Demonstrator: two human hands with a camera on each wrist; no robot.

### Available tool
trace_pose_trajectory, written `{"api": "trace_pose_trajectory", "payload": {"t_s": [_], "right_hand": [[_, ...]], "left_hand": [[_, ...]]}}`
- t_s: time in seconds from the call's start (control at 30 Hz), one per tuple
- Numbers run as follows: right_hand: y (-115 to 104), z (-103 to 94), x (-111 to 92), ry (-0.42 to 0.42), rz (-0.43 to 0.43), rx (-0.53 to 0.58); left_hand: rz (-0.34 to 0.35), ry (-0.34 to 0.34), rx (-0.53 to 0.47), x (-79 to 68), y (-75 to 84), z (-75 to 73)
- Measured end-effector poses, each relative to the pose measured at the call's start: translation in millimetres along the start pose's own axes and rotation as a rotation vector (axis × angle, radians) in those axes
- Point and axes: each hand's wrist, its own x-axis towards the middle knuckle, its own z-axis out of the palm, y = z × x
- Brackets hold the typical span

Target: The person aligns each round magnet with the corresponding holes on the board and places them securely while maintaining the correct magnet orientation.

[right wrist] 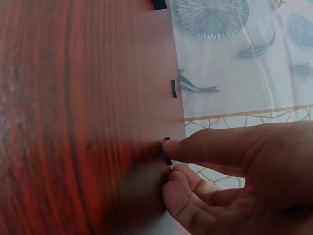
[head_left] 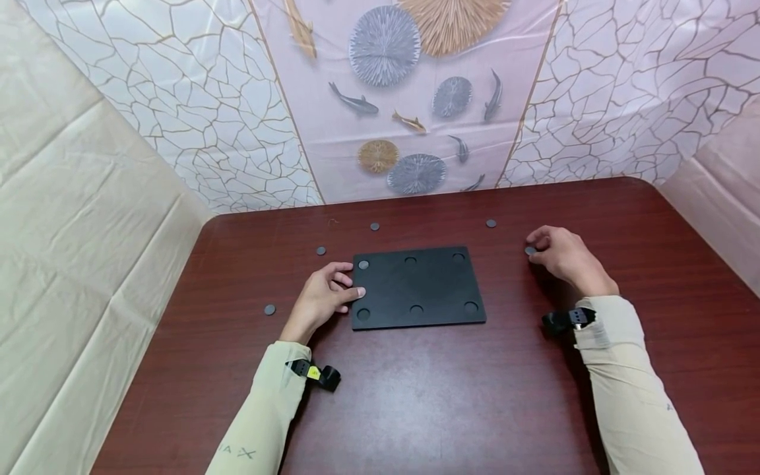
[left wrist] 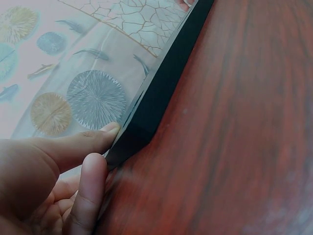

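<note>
A black rectangular board point(head_left: 418, 287) with several round recesses lies on the table, and a small grey disc point(head_left: 364, 264) sits in its far-left recess. My left hand point(head_left: 323, 297) grips the board's left edge, thumb on the top face and fingers along the side. In the left wrist view that thumb point(left wrist: 110, 132) lies over the board's corner. To the right of the board, my right hand point(head_left: 567, 258) pinches another grey disc point(head_left: 530, 251) at table level between thumb and fingers. The right wrist view shows this disc point(right wrist: 168, 152) edge-on, partly covered by the thumb.
More grey discs lie loose on the brown table point(head_left: 415, 396): one far right point(head_left: 491, 223), one behind the board point(head_left: 375, 226), and two to the left, a farther disc point(head_left: 321, 251) and a nearer disc point(head_left: 270, 309). A patterned cloth point(head_left: 415, 119) hangs behind the table.
</note>
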Motion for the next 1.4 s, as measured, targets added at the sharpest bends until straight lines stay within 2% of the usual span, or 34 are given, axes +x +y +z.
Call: {"api": "trace_pose_trajectory", "payload": {"t_s": [1.4], "right_hand": [[3.3, 2.8, 4.0, 0.015, 0.033, -0.004]], "left_hand": [[0.012, -0.003, -0.013, 0.9, -1.2, -0.9]]}}
